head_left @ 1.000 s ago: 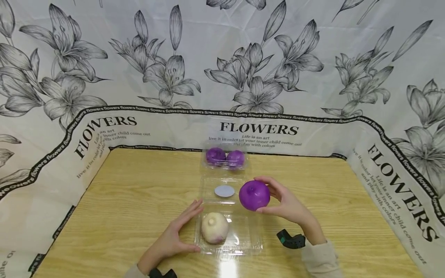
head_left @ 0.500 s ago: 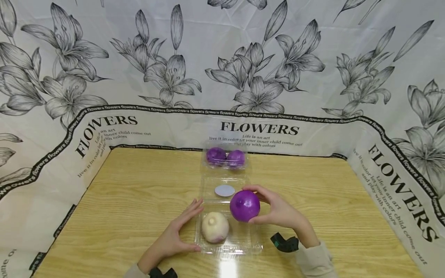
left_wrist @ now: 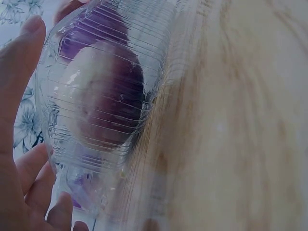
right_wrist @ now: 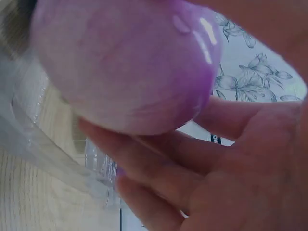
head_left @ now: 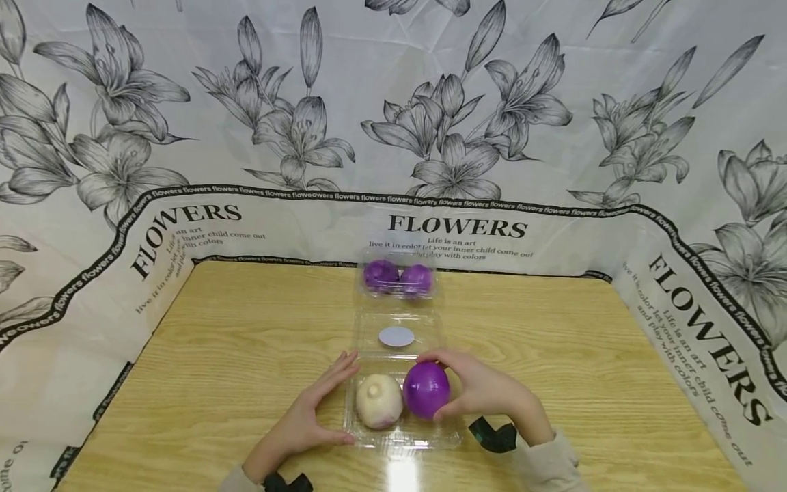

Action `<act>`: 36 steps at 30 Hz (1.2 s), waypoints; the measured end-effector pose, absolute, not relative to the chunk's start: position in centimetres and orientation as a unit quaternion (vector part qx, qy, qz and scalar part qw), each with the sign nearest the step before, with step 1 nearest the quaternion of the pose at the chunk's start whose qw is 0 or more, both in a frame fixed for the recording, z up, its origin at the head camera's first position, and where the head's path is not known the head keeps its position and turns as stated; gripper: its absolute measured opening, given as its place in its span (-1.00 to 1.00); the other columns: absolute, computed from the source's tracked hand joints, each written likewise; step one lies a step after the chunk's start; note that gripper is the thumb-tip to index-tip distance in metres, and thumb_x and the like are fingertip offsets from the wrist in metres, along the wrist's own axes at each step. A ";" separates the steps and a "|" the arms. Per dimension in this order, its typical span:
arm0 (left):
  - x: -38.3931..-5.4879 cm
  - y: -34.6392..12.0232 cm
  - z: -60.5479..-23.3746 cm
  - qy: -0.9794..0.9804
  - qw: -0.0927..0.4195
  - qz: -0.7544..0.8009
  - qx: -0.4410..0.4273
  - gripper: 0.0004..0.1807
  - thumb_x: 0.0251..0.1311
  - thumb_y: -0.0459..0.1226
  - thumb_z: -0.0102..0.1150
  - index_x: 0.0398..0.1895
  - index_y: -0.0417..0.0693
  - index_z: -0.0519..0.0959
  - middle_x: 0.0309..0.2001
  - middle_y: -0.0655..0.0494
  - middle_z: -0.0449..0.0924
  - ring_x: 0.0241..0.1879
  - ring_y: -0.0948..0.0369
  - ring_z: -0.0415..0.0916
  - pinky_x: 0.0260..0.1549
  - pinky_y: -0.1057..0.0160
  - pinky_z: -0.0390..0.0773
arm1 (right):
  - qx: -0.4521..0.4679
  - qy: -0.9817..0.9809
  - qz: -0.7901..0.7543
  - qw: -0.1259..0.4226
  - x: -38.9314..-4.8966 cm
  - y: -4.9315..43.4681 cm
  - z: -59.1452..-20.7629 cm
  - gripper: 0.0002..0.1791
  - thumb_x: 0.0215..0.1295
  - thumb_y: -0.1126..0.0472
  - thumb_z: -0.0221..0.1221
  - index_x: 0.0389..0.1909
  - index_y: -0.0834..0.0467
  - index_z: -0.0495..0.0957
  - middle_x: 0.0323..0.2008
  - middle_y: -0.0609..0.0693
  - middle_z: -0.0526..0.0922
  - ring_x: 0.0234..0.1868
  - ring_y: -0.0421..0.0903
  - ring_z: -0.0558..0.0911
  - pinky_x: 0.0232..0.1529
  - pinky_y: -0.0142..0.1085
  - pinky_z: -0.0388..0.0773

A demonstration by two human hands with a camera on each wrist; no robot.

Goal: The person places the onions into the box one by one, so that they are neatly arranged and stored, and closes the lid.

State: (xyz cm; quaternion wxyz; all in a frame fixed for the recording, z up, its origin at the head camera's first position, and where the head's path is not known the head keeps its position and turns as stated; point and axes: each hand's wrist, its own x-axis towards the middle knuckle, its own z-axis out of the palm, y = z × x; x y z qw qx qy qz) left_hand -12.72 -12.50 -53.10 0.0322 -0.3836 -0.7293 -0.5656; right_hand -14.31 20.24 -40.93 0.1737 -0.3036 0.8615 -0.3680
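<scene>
In the head view my right hand [head_left: 486,389] grips a round purple turnip [head_left: 427,389] between thumb and fingers, at the right half of an opened clear plastic clamshell box [head_left: 424,437]. The right wrist view shows the paler underside of this turnip [right_wrist: 130,72]. A white turnip with a purple tinge [head_left: 378,402] sits in the box's left half, close beside the purple one. My left hand [head_left: 307,413] lies along the box's left side, thumb and fingers spread at its corners. Through the ribbed wall, the left wrist view shows the white-and-purple turnip [left_wrist: 106,96].
The box's lid [head_left: 369,331] lies folded back, with a white oval label [head_left: 396,336]. Behind it, at the table's far edge, another clear box [head_left: 398,294] holds two purple turnips [head_left: 381,276]. A flower-printed cloth [head_left: 295,225] surrounds the wooden table [head_left: 258,328].
My right hand has moved left and toward me, bringing the purple turnip from beside the lid down into the box's right half. The left hand has stayed in place.
</scene>
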 end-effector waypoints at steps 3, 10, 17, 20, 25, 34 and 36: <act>-12.7 -12.5 -53.1 -0.728 0.034 -0.566 -0.385 0.11 -0.19 -0.14 0.63 0.46 -0.25 0.24 0.52 -0.23 0.03 0.51 -0.21 -0.16 0.47 0.26 -0.18 | -0.298 0.874 -0.338 0.183 -13.9 19.7 -40.8 -0.12 -0.22 0.17 0.55 0.24 0.19 0.43 0.12 -0.01 0.55 0.13 0.10 0.52 0.12 0.11 0.53; -12.7 -12.5 -53.0 -0.732 0.030 -0.565 -0.379 0.11 -0.19 -0.13 0.63 0.46 -0.24 0.23 0.53 -0.21 0.02 0.51 -0.21 -0.16 0.46 0.26 -0.19 | -0.339 0.884 -0.275 0.170 -13.4 18.9 -41.0 -0.17 -0.26 0.16 0.57 0.14 0.25 0.48 0.08 0.01 0.58 0.16 0.13 0.52 0.40 0.34 0.02; -12.7 -12.6 -52.9 -0.734 0.030 -0.564 -0.377 0.12 -0.21 -0.14 0.64 0.46 -0.23 0.24 0.53 -0.20 0.03 0.51 -0.21 -0.16 0.46 0.26 -0.19 | -0.328 0.885 -0.268 0.190 -13.4 18.9 -41.0 -0.12 -0.25 0.13 0.56 0.19 0.31 0.46 0.14 0.09 0.56 0.24 0.22 0.47 0.44 0.32 -0.14; -12.7 -12.6 -52.8 -0.733 0.029 -0.564 -0.378 0.12 -0.21 -0.15 0.64 0.46 -0.24 0.24 0.53 -0.20 0.03 0.51 -0.22 -0.16 0.46 0.26 -0.19 | -0.328 0.882 -0.275 0.199 -13.5 19.1 -40.9 -0.10 -0.20 0.11 0.56 0.22 0.33 0.44 0.19 0.11 0.53 0.32 0.31 0.37 0.41 0.35 -0.08; -12.5 -12.5 -52.8 -0.731 0.027 -0.567 -0.378 0.11 -0.20 -0.16 0.64 0.47 -0.23 0.24 0.53 -0.21 0.03 0.51 -0.22 -0.17 0.46 0.26 -0.19 | -0.320 0.865 -0.323 0.212 -13.7 20.1 -40.8 -0.16 -0.01 0.02 0.48 0.28 0.30 0.42 0.24 0.14 0.51 0.36 0.39 0.28 0.35 0.34 0.13; -12.6 -12.5 -52.9 -0.736 0.030 -0.561 -0.377 0.10 -0.18 -0.10 0.62 0.46 -0.22 0.25 0.52 -0.23 0.03 0.51 -0.21 -0.16 0.46 0.23 -0.18 | -0.207 0.816 -0.535 0.074 -16.0 22.2 -42.8 -0.62 0.36 0.23 0.24 0.13 0.31 0.53 0.03 0.28 0.62 0.03 0.00 0.63 0.12 -0.14 0.59; -12.7 -12.5 -52.9 -0.738 0.033 -0.559 -0.376 0.10 -0.17 -0.08 0.61 0.46 -0.22 0.25 0.52 -0.26 0.03 0.51 -0.21 -0.15 0.46 0.21 -0.18 | -0.131 0.793 -0.593 0.042 -16.5 22.2 -43.7 -0.59 0.39 0.27 0.20 0.18 0.37 0.46 0.10 0.35 0.54 0.08 0.02 0.59 0.12 -0.28 0.58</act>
